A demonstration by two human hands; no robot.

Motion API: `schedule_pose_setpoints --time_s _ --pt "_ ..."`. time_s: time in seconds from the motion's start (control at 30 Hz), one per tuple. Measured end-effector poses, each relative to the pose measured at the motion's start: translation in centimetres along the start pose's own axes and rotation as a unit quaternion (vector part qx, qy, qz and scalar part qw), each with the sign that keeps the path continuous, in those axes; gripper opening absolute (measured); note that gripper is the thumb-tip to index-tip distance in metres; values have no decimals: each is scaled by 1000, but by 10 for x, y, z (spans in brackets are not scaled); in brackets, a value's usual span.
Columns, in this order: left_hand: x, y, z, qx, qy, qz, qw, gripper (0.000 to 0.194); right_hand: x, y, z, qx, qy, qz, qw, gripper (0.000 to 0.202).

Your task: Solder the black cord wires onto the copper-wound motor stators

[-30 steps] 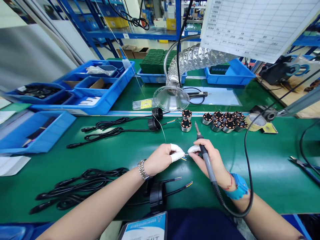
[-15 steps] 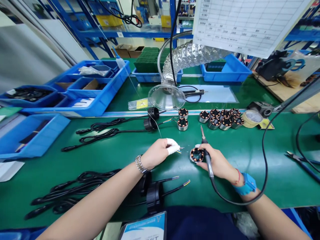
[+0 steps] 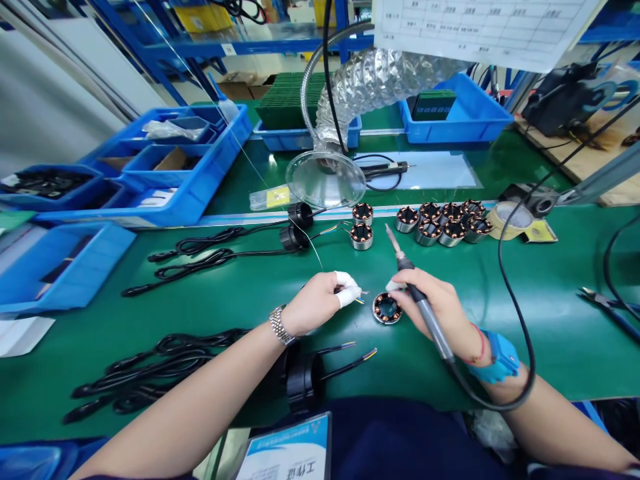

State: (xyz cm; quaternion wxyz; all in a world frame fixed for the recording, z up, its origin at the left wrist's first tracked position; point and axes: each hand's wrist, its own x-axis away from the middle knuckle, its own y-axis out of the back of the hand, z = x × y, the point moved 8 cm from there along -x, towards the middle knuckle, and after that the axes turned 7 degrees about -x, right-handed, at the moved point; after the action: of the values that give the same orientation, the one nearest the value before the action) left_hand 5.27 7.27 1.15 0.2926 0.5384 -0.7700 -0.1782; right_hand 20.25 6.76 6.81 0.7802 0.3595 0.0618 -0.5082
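Note:
My left hand (image 3: 320,301), with white finger cots on its fingertips, pinches a cable's thin wire ends (image 3: 359,300) and a strand of solder wire (image 3: 314,250) that runs down from the upper left. In my right hand (image 3: 435,303) is a soldering iron (image 3: 425,303), its tip pointing up and away. Just left of my right fingertips a motor stator (image 3: 387,309) with copper windings lies on the green bench; whether the fingers touch it I cannot tell. Two black caps with cables, one black cap (image 3: 304,383) clearly seen, lie beneath my left forearm.
Several stators (image 3: 429,230) stand in a group at the back, beside a round tin (image 3: 511,220). A clear fume hood (image 3: 327,180) hangs above the bench's middle. Cutting pliers (image 3: 607,303) lie far right. Blue bins (image 3: 220,167) line the left. Coiled black cables (image 3: 165,363) lie front left.
My right hand has loosened from the stator and shifted its grip on the soldering iron, which now leans further left. My left hand keeps its pinch. The camera view has tilted slightly down.

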Motion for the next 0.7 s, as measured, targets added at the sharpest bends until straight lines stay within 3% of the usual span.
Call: schedule_pose_setpoints --time_s 0.23,0.5,0.7 --pt "5 -1 2 50 -3 7 999 21 -10 -36 -4 -32 1 29 999 23" --pt "5 -2 0 48 10 -4 999 21 -7 -37 -11 -51 -35 11 998 27" --pt "3 10 9 56 33 -57 996 24 -9 -31 -22 -55 -57 33 996 28"
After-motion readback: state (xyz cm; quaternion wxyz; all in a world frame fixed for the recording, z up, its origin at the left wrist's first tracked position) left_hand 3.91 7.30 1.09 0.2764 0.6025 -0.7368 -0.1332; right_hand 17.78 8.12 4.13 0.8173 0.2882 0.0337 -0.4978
